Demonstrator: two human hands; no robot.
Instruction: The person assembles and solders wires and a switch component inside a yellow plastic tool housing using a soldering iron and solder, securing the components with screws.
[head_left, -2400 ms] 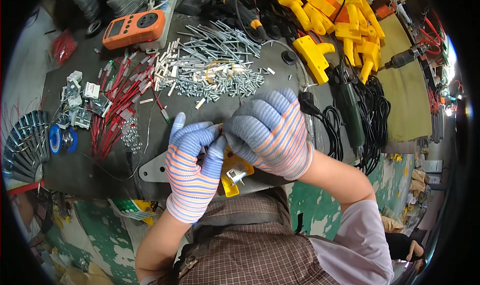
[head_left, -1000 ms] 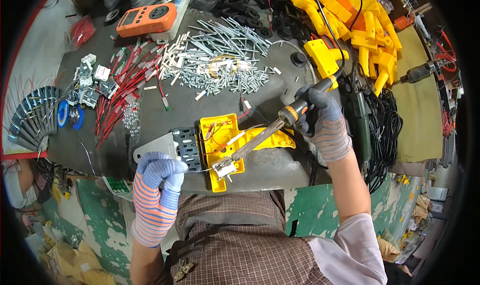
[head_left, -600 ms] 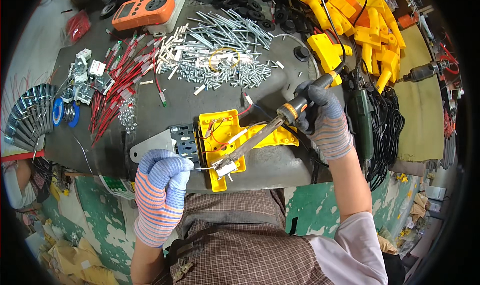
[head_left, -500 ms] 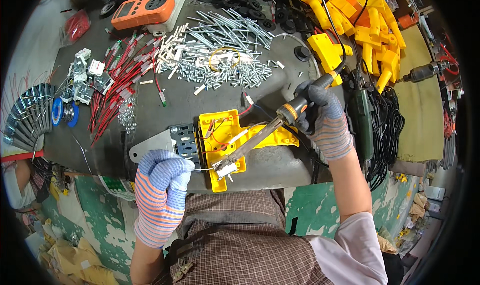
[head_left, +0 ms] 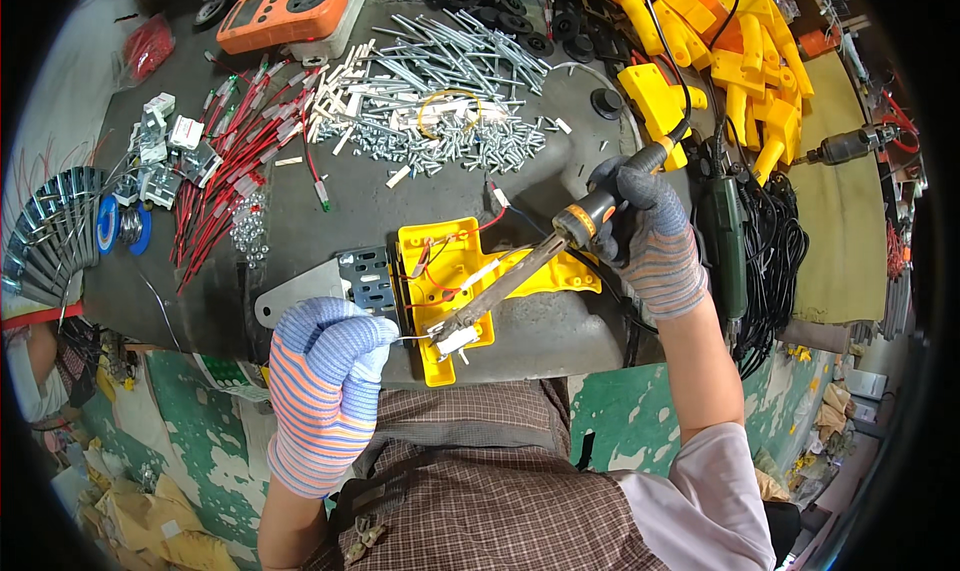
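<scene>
Right hand: gloved fingers clenched round the soldering iron, whose tip slants down-left onto the yellow housing.
Left hand: striped glove, fingers pinched on a thin solder wire fed toward the iron's tip.
Yellow housing: open on the dark tabletop near its front edge, red wires inside, a grey metal bracket just beside it.
Behind: a heap of screws, red leads, an orange meter, more yellow shells.

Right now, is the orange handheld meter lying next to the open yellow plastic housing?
No, the orange handheld meter lies at the bench's far edge, beyond the screw pile, far from the yellow plastic housing.
</scene>
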